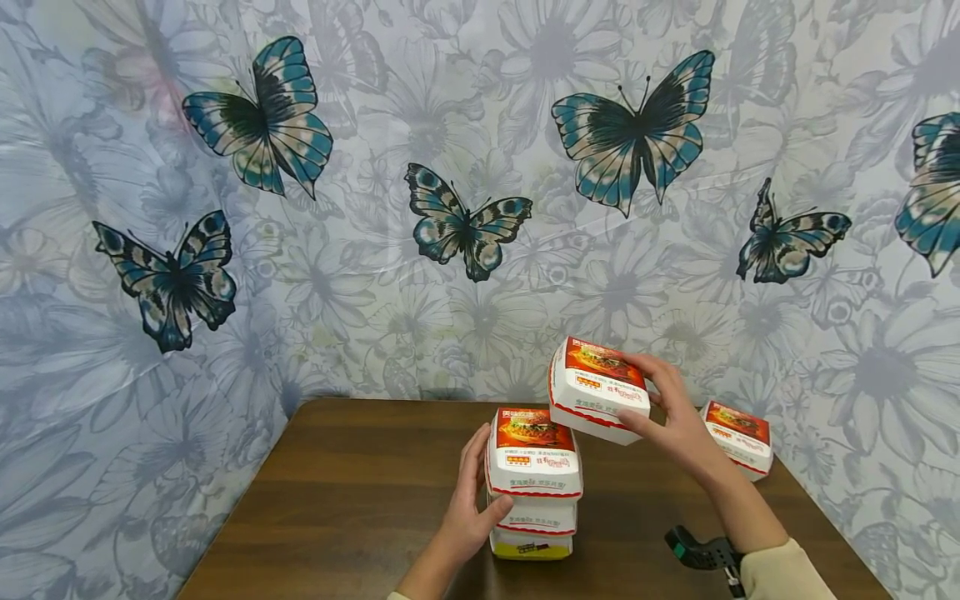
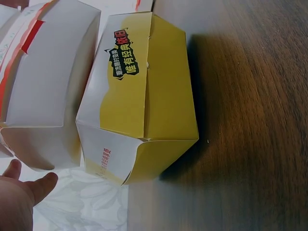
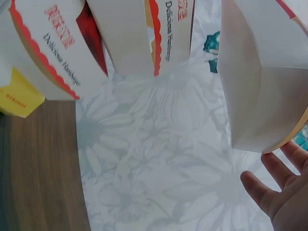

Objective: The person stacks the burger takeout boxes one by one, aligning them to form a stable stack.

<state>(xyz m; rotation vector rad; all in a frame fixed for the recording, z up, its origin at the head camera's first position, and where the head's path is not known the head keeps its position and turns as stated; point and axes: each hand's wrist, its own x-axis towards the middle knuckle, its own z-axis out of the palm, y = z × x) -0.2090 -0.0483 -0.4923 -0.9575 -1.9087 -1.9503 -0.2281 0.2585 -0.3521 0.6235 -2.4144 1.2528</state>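
White burger boxes with red burger-picture lids make up the scene. Three form a stack, the top burger box point(image 1: 534, 454) and a middle burger box point(image 1: 536, 518) over a yellow-bottomed burger box point(image 1: 531, 547), whose yellow side point(image 2: 166, 91) fills much of the left wrist view. My left hand point(image 1: 468, 504) holds the stack's left side, thumb across the front. Raised just right of the stack's top, another burger box point(image 1: 597, 392) tilts in my right hand point(image 1: 675, 417), which grips its right side. Its pale side point(image 3: 269, 96) appears in the right wrist view beside my fingers point(image 3: 262, 187).
A separate burger box point(image 1: 738, 437) sits near the right edge of the brown wooden table point(image 1: 360, 492). Behind the table hangs a floral backdrop point(image 1: 360, 333) with butterflies. A black wrist camera mount point(image 1: 705, 550) projects from the right wrist.
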